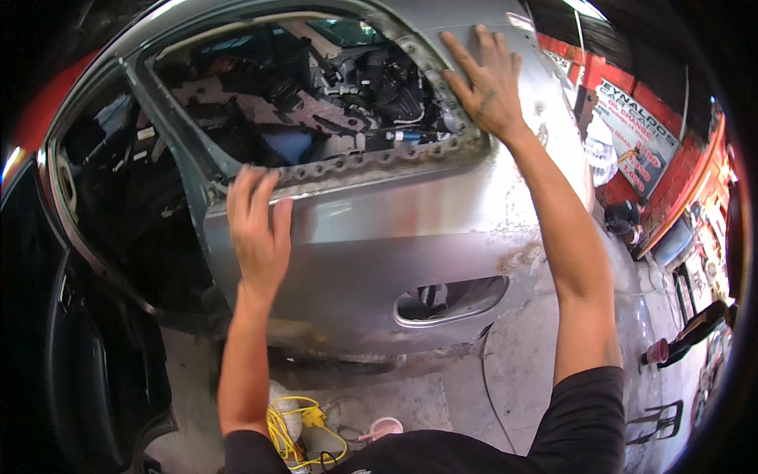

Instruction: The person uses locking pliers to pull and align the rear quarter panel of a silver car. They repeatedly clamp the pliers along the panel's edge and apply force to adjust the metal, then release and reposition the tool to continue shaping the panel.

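In front of me is the bare-metal side panel (355,225) of a car, around a glassless window opening. A flange (339,164) with a row of holes runs along the opening's lower and right edges. My left hand (259,233) is at the opening's lower left corner, fingers apart and slightly blurred; whether it presses on the metal I cannot tell. My right hand (489,91) lies with spread fingers on the pillar right of the opening. Neither hand holds anything. Below, the panel has a rounded cutout (450,302) and a rough brownish patch (519,259).
A dark car door (103,367) stands open at left. Below me lie a yellow cord (278,433) and a small pink tub (385,427). A dark cable (493,395) crosses the floor. Loose parts (371,87) fill the car's interior. A sign (636,142) hangs at right.
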Motion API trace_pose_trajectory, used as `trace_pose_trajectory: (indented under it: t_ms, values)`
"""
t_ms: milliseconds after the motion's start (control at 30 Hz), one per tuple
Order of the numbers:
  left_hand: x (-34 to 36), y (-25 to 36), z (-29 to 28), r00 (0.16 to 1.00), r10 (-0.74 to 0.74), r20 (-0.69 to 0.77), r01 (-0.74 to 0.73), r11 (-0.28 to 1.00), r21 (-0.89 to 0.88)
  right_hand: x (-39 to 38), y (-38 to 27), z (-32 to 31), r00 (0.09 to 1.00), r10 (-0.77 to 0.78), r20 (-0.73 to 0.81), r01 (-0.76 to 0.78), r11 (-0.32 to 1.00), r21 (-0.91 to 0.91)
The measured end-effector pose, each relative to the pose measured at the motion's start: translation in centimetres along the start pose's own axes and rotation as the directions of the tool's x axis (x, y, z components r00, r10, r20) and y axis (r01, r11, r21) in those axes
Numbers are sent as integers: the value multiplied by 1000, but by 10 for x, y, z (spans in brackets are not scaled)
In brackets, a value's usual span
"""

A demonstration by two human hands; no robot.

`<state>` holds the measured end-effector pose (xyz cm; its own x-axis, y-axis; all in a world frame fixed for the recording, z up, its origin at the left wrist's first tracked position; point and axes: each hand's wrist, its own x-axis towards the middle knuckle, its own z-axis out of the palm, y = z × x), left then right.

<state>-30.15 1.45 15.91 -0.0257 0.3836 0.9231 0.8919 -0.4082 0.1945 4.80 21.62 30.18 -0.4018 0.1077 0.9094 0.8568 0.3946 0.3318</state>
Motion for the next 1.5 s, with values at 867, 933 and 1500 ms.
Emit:
trace_pose_trajectory:
  t_ms: [867, 933, 1500]
  values:
    - [56, 98, 110, 914, 251, 320, -274, 961, 26, -1, 3, -1, 998, 62, 7, -62, 994, 90]
    - [47, 134, 134, 903, 214, 373, -242, 970, 31, -8, -7, 10, 998, 62, 25, -66, 987, 148]
    - [48, 176, 187, 909, 261, 325, -354, 895, 270, -104, 59, -20, 990, -103, -98, 127, 950, 285]
